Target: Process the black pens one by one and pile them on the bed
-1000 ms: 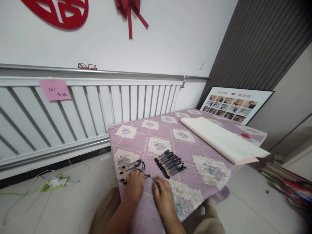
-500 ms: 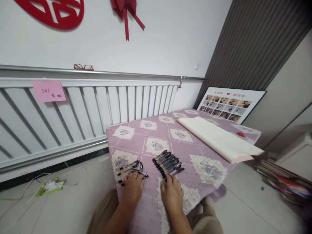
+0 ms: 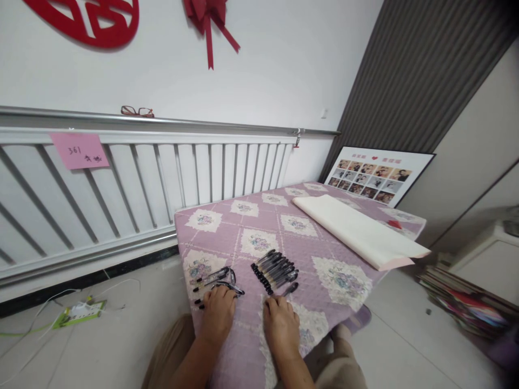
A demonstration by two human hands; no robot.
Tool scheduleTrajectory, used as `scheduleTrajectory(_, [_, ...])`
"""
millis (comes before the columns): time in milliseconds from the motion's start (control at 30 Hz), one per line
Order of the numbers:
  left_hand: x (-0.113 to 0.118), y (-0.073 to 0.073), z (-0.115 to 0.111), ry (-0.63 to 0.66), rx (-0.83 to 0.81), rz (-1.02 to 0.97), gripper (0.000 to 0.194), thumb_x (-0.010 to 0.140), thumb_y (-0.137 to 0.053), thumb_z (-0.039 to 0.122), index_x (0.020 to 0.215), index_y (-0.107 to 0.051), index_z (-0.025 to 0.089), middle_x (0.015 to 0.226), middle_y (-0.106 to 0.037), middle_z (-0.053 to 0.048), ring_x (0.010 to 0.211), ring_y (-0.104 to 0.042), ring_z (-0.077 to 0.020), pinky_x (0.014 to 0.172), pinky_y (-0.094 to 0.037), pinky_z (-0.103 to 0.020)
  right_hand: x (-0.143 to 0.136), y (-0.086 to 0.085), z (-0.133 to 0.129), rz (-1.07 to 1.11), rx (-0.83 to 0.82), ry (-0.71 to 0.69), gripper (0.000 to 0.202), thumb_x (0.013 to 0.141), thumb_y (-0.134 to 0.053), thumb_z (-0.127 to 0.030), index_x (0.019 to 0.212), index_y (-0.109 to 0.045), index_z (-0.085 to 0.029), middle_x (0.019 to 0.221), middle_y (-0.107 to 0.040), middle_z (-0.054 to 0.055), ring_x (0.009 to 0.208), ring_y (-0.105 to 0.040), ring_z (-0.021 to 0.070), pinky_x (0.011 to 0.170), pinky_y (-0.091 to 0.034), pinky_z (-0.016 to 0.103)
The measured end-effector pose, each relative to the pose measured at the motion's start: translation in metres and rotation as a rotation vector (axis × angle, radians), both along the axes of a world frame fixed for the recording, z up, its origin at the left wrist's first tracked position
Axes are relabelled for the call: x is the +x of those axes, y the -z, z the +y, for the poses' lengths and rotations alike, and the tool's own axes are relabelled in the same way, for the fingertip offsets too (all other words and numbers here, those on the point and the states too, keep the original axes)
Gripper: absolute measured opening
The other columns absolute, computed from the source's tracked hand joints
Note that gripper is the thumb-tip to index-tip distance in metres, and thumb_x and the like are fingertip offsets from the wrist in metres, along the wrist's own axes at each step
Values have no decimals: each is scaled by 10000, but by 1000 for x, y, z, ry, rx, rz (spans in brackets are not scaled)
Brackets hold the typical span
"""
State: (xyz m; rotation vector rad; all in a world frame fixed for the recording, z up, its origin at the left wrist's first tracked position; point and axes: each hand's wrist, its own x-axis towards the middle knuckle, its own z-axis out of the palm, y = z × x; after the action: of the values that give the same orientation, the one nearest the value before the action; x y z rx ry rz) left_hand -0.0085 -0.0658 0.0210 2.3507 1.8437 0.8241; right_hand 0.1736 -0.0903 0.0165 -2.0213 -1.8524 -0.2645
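Several black pens (image 3: 275, 270) lie side by side in a slanted row on the purple flowered tablecloth (image 3: 219, 243). My right hand (image 3: 283, 324) rests just below the row, fingers curled; one pen (image 3: 291, 289) sticks out beyond its fingertips, a little apart from the others. A looser group of pens (image 3: 214, 276) lies to the left. My left hand (image 3: 219, 313) is at that group's near side, with bent fingers over the pen ends. What its fingertips hold, if anything, is hidden.
A folded cream sheet (image 3: 357, 229) covers the table's right part, with a small red item (image 3: 394, 223) beyond it. Behind stands a photo board (image 3: 375, 173). A white radiator (image 3: 141, 183) runs along the wall. A power strip (image 3: 81, 313) lies on the floor.
The lone pen at my right hand now sits farther from the row, with a wider gap. My right hand has shifted slightly; my left hand stays by the loose pens.
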Motion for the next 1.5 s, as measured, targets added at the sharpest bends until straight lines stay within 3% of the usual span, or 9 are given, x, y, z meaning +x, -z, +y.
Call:
scheduleTrajectory(167, [-1, 3, 0, -2, 11, 13, 187, 893, -512, 179, 961, -657, 275, 958, -626, 2, 943, -532, -204, 870, -295, -362, -8, 3, -8, 65, 57, -158, 127, 856, -537, -164, 883, -649, -216, 861, -617, 47, 794, -571, 183, 704, -390, 280])
scheduleTrajectory(300, [-1, 2, 0, 1, 17, 6, 187, 899, -506, 181, 960, -656, 275, 962, -629, -1, 953, -533, -209, 874, -297, -368, -13, 6, -14, 186, 113, -367, 186, 878, -500, -170, 1013, -619, -218, 890, -630, 37, 825, -589, 173, 751, -432, 270])
scheduleTrajectory(367, [-1, 1, -1, -3, 10, -3, 183, 900, -508, 183, 954, -656, 277, 962, -628, 1, 956, -535, -209, 870, -302, -367, -11, 9, -15, 215, 145, -356, 246, 862, -484, -134, 1050, -616, -221, 944, -640, 46, 867, -588, 185, 794, -443, 294])
scheduleTrajectory(533, [-1, -1, -3, 6, 3, -46, 183, 896, -512, 183, 965, -656, 273, 974, -627, -5, 969, -535, -212, 868, -306, -370, -6, 11, -12, 127, 155, -176, 375, 756, -512, -47, 1039, -660, -245, 1102, -645, 73, 1067, -529, 271, 869, -413, 394])
scheduleTrajectory(733, [-3, 0, -11, 5, 1, -68, 200, 887, -493, 158, 915, -658, 268, 947, -625, -4, 957, -541, -205, 870, -322, -364, -13, 3, -14, 121, 74, -289, 315, 796, -504, -43, 966, -681, -240, 962, -680, 44, 963, -552, 227, 851, -423, 337])
scheduleTrajectory(1033, [-5, 6, -19, 35, -25, -64, 235, 901, -452, 137, 953, -641, 265, 994, -625, -5, 974, -535, -199, 904, -320, -369, -37, 5, -18, 206, 115, -483, 382, 777, -476, -44, 1054, -635, -254, 1003, -675, 25, 929, -593, 193, 823, -439, 320])
scheduleTrajectory(1167, [-4, 1, -22, 109, -66, -23, 153, 903, -488, 213, 949, -625, 264, 976, -620, -5, 959, -533, -208, 901, -325, -381, -25, 11, -14, 260, 210, -296, 419, 769, -451, -83, 1117, -622, -242, 1126, -641, 67, 1067, -554, 239, 907, -426, 392])
scheduleTrajectory(1267, [-2, -3, -23, 197, -127, 22, 118, 864, -580, 315, 967, -614, 268, 1005, -619, -3, 991, -522, -219, 909, -331, -382, -14, 17, -12, 215, 190, -160, 469, 736, -466, -91, 1155, -618, -237, 1182, -624, 88, 1110, -533, 282, 913, -415, 439])
scheduleTrajectory(1500, [0, -10, -24, 245, -210, 131, 115, 895, -541, 305, 947, -632, 258, 976, -612, -15, 984, -516, -214, 878, -342, -372, -13, 15, -14, 233, 78, -214, 374, 774, -464, -102, 1044, -668, -260, 1052, -676, 54, 975, -602, 243, 820, -447, 384])
